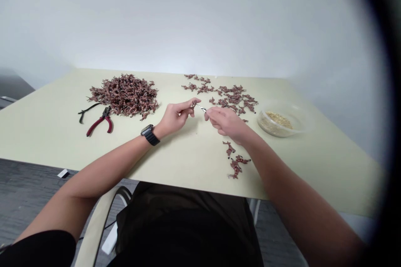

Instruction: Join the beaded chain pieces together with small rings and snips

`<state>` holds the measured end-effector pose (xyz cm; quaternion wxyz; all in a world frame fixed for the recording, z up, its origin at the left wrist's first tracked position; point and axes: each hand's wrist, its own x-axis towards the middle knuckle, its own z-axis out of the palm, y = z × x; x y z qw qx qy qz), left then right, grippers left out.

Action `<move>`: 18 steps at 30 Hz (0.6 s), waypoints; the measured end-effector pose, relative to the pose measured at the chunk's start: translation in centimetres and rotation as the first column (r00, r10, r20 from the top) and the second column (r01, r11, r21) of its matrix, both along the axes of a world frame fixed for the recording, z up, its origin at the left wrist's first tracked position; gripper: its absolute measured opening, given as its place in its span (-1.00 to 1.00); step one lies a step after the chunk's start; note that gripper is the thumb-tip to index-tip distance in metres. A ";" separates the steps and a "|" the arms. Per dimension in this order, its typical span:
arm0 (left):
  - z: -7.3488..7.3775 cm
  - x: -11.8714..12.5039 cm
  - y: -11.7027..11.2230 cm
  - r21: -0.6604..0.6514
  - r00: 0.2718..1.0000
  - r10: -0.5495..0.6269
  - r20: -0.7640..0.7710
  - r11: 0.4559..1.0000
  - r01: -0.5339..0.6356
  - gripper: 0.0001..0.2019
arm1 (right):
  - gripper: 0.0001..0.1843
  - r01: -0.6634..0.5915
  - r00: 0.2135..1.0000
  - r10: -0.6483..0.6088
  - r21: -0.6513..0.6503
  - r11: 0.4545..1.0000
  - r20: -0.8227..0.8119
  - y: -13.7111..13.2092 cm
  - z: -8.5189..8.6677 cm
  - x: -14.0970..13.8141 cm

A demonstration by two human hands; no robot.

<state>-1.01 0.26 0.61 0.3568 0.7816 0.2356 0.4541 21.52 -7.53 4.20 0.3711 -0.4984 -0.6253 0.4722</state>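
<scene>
My left hand [177,115], with a dark watch on its wrist, pinches a small brown figurine [194,103] between thumb and fingers. The figurine looks like a tiny animal. My right hand [226,122] is closed around a slim hand tool with a thin silver tip [203,109], its kind not clear. That tip points left and reaches the figurine. Most of the tool's handle is hidden in my right hand. Beneath my right wrist lie several more brown figurines [235,167] on the pale yellow table [184,156].
A big heap of brown figurines [125,95] lies back left. In front of it are red-handled pliers [99,122] and a black curved tool [88,112]. More figurines [232,96] are scattered behind my right hand. At right stands a clear plastic bowl [299,127] of small gold-coloured pieces [278,120].
</scene>
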 end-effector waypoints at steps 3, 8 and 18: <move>0.2 -0.4 0.1 0.193 0.999 0.031 -0.022 0.981 -0.027 -0.70 | -0.55 -0.162 0.962 0.102 -0.228 0.960 -0.252 -0.2 0.5 0.0; 0.6 0.4 -0.7 -0.172 0.989 -0.028 0.142 0.984 0.053 -0.60 | -0.57 0.043 0.999 -0.043 0.048 0.998 -0.006 0.0 0.1 -0.2; 0.7 0.9 -0.8 -0.592 0.908 -0.146 0.394 0.715 0.372 -0.57 | -0.73 0.003 0.831 -0.317 0.566 0.825 0.457 0.7 -1.3 0.2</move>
